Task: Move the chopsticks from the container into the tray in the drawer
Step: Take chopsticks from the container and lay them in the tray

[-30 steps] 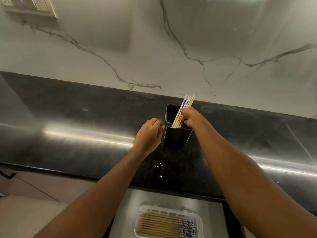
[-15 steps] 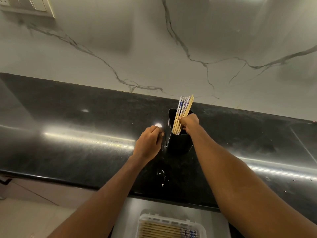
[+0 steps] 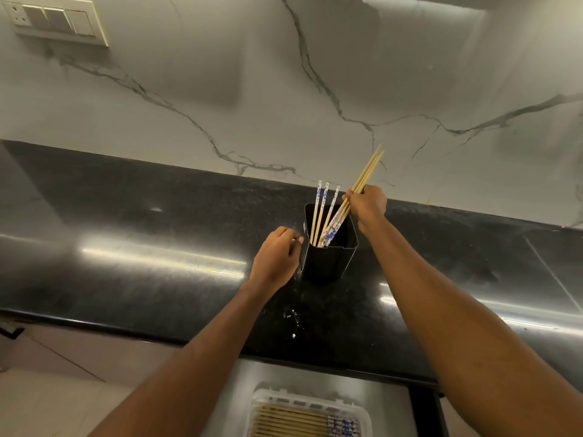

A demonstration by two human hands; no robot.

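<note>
**A:** Where are the chopsticks?

**B:** They are in three lots. The right hand (image 3: 367,203) has a small bundle of bamboo chopsticks (image 3: 367,170), tilted so the plain tips point up and to the right. The blue-and-white patterned ends are low, inside the mouth of the black, angular plastic container (image 3: 329,263).

**A:** So that grip is closed?

**B:** Yes, the fingers are curled round the bundle near its middle, above the container's right rim.

**A:** And the other lots?

**B:** Three more patterned-top chopsticks (image 3: 322,209) stand in the container, leaning slightly left with their decorated ends up and apart from the held bundle. A row of laid chopsticks (image 3: 293,424) lies side by side in the white plastic tray (image 3: 315,398), patterned ends to the right.

**A:** Where is the tray?

**B:** It is in the open grey drawer (image 3: 246,383) at the bottom edge of the view, below the front lip of the glossy black stone surface (image 3: 157,247). The frame cuts off part of it.

**A:** What about the left hand (image 3: 277,257)?

**B:** It is on the surface just left of the container, fingers curled, with the fingertips at the container's left wall near the rim. I cannot tell whether its grip holds the wall or only rests against it.

**A:** Is there anything else around?

**B:** A few water droplets (image 3: 291,315) glint on the surface in front of the container. Behind it rises a white marble wall with grey veins (image 3: 284,89), and a cream switch plate (image 3: 56,22) sits at its top left.
</note>
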